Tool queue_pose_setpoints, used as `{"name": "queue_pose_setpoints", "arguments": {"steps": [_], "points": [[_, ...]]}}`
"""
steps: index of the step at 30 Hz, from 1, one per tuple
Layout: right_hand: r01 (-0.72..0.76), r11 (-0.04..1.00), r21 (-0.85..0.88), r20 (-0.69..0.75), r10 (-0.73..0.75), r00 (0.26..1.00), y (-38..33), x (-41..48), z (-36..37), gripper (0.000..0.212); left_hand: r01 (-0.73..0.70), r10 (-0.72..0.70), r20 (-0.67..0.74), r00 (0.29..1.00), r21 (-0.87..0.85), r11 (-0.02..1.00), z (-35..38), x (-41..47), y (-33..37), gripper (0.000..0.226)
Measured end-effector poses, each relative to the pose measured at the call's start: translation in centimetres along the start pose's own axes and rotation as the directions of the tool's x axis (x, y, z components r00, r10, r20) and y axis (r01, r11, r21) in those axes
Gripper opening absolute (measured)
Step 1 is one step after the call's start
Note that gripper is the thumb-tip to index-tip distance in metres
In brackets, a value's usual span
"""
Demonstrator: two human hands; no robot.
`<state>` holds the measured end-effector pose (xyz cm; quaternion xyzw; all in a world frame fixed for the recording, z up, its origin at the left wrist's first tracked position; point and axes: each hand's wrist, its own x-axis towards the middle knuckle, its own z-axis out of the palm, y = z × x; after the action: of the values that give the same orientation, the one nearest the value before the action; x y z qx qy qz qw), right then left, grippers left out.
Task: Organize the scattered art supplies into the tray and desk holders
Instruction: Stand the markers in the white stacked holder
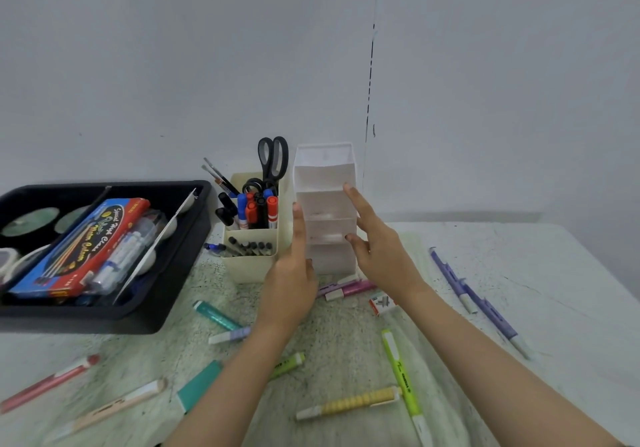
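A tall white tiered desk holder (325,183) stands at the back of the table, its compartments bare. My left hand (292,273) lies flat against its left side with straight fingers. My right hand (375,238) is at its right front, fingers spread and touching the tiers. To the left a cream holder (249,263) carries scissors (273,159), markers and brushes. A black tray (166,294) at far left holds a watercolour box (79,245) and a palette. Pens and highlighters lie scattered on the table: green (401,374), yellow (349,405), teal (216,315), purple (485,304).
A red pen (48,382) and a peach pen (114,408) lie near the front left edge. A small eraser box (381,302) and pink highlighters (349,289) sit just in front of the white holder. A grey wall stands close behind.
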<state>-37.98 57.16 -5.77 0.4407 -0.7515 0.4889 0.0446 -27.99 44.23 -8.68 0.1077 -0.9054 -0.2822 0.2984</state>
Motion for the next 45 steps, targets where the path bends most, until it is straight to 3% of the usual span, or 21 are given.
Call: {"name": "queue_pose_setpoints", "arguments": {"steps": [4, 6, 10, 12, 15, 19, 26, 30, 34, 40, 41, 43, 45], "points": [[-0.023, 1.0, 0.016, -0.041, 0.024, 0.999, 0.0, -1.4, 0.1, 0.087, 0.075, -0.067, 0.094, 0.993, -0.077, 0.994, -0.9, -0.8, 0.0, 0.099], [-0.068, 0.996, -0.054, -0.073, 0.064, 0.995, 0.0, -2.8, 0.1, 0.082, 0.083, -0.076, 0.113, 0.991, -0.061, 0.995, -1.9, -1.9, 0.3, 0.085], [-0.125, 0.916, -0.38, -0.025, 0.125, 0.992, 1.3, -5.5, -1.1, 0.031, 0.007, -0.004, 0.124, 0.992, -0.021, 1.0, -4.5, -5.1, -0.8, 0.038], [-0.101, 0.877, -0.469, 0.063, 0.147, 0.987, 1.5, -6.6, -1.7, 0.023, 0.015, -0.016, 0.165, 0.986, 0.007, 1.0, -6.2, -6.5, -1.8, 0.025], [-0.079, 0.835, -0.544, 0.157, 0.194, 0.968, 1.1, -8.1, -2.8, 0.033, 0.063, -0.069, 0.16, 0.985, 0.04, 0.997, -8.6, -8.6, -3.4, 0.025], [-0.071, 0.787, -0.613, 0.167, 0.217, 0.962, 0.7, -9.2, -3.2, 0.035, 0.117, -0.136, 0.161, 0.978, 0.123, 0.985, -11.0, -11.2, -5.4, 0.035], [-0.262, 0.768, -0.584, 0.13, 0.407, 0.904, -0.9, -9.4, -3.3, 0.03, 0.13, -0.202, 0.312, 0.928, 0.236, 0.963, -12.7, -13.4, -6.2, 0.047], [-0.29, 0.838, -0.462, 0.115, 0.38, 0.918, -1.7, -9.7, -3.1, 0.019, 0.174, -0.249, 0.305, 0.919, 0.253, 0.952, -12.8, -13.3, -5.6, 0.049], [-0.37, 0.911, -0.184, 0.037, 0.383, 0.923, -2.5, -9.8, -2.8, 0.028, 0.204, -0.29, 0.315, 0.904, 0.28, 0.938, -13.2, -12.6, -5.3, 0.046], [-0.515, 0.851, 0.106, 0.051, 0.512, 0.857, -2.6, -9.1, -1.9, 0.021, 0.25, -0.338, 0.37, 0.866, 0.266, 0.931, -13.6, -11.5, -4.1, 0.038], [-0.54, 0.82, 0.189, 0.083, 0.534, 0.841, -2.7, -8.9, -1.8, 0.022, 0.3, -0.355, 0.351, 0.866, 0.202, 0.932, -13.5, -11.3, -3.7, 0.036], [-0.577, 0.741, 0.343, 0.151, 0.563, 0.813, -2.9, -8.5, -1.3, 0.024, 0.499, -0.442, 0.324, 0.836, -0.116, 0.859, -12.9, -10.9, -2.6, 0.037], [-0.581, 0.7, 0.415, 0.171, 0.567, 0.806, -2.8, -7.9, -0.8, 0.028, 0.662, -0.543, 0.382, 0.748, -0.485, 0.571, -12.1, -10.4, -1.1, 0.043]]}}
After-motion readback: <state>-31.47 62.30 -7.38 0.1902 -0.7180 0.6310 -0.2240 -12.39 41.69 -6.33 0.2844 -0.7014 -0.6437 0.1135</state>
